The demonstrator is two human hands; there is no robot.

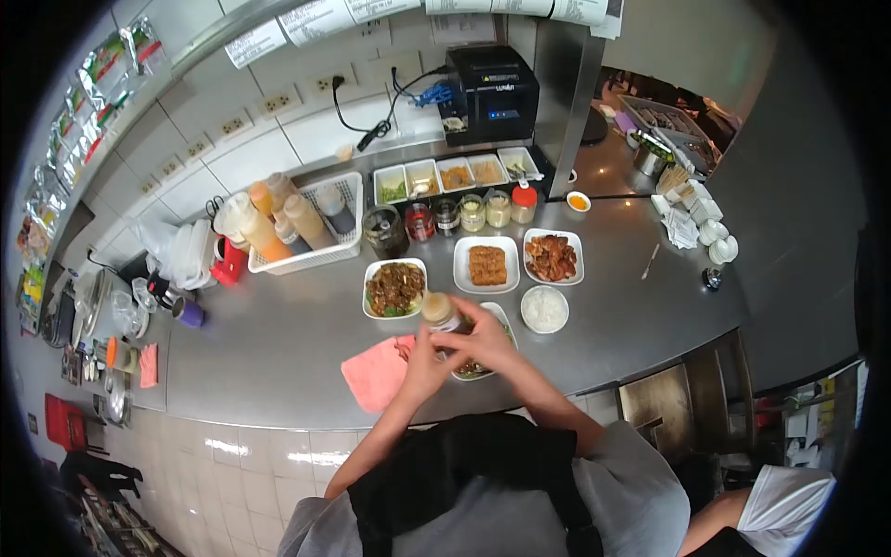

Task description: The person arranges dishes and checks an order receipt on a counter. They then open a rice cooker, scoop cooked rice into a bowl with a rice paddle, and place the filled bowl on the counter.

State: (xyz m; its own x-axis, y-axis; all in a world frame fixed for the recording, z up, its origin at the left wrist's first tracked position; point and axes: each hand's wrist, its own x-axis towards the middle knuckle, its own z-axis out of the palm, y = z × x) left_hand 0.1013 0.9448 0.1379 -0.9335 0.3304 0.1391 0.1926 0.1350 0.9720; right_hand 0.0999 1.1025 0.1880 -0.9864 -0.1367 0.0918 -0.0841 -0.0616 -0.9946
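A small bottle (443, 317) with a tan cap and a dark body is tilted between my two hands, over the front of the counter. My left hand (425, 365) has its fingers closed around the lower part. From the other side my right hand (484, 340) wraps its fingers over the bottle. Beneath the hands, partly hidden, lies a white dish (509, 319) of food with greens. A pink cloth (373, 375) is spread beside my left hand. Just behind the bottle stands a square bowl (396, 289) of brown saucy meat on greens.
Farther back are a plate of golden fried pieces (487, 265), a bowl of glazed meat (553, 257) and a bowl of rice (545, 309). Several jars (446, 216) line the rear, near a white basket (355, 243) of squeeze bottles and a black printer (492, 97). Another person's leg (719, 524) shows at lower right.
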